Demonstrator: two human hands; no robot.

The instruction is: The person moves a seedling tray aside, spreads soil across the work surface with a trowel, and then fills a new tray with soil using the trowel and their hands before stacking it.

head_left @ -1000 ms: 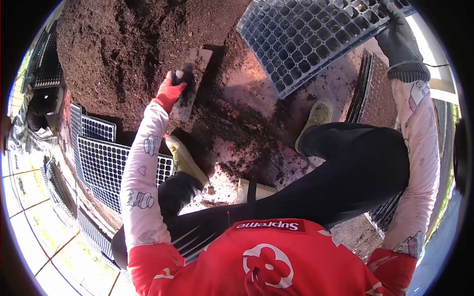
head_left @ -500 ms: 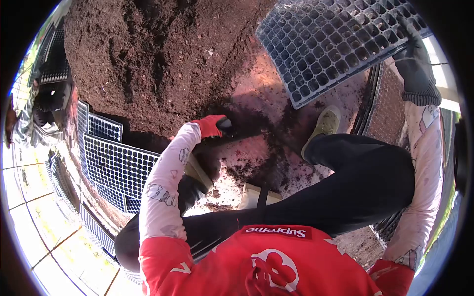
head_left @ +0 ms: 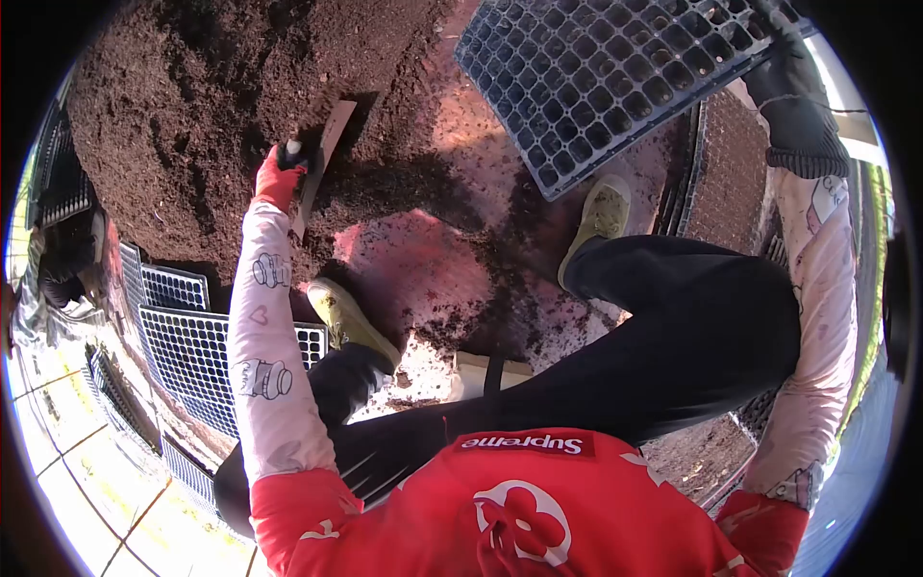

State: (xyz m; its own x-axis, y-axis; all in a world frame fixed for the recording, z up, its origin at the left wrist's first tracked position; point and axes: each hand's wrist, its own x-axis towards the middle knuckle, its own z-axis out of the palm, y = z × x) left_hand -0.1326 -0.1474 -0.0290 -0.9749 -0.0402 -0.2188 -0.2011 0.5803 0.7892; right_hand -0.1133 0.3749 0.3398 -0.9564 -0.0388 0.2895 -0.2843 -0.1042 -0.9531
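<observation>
My left hand [head_left: 286,169], in a red and black glove, is closed on a thin flat board [head_left: 330,152] held on edge against the big heap of dark soil [head_left: 183,125]. At the upper right, my right hand [head_left: 794,104] wears a dark glove and grips the corner of a black cell tray [head_left: 606,82]. The tray is tilted above the reddish floor, its cells looking mostly dark and hollow, with some specks in them. Part of my right hand's fingers is hidden at the tray edge.
Black cell trays [head_left: 187,361] lean at the left beside the heap. A soil-filled tray [head_left: 726,173] lies at the right. Loose soil is scattered on the reddish surface [head_left: 423,264] around my shoes [head_left: 606,213]. Another person's dark-gloved hand [head_left: 62,284] shows at the far left.
My left hand has moved up and left into the soil heap, and the board is now clearly visible. The tray in my right hand appears shifted slightly left as the view moved.
</observation>
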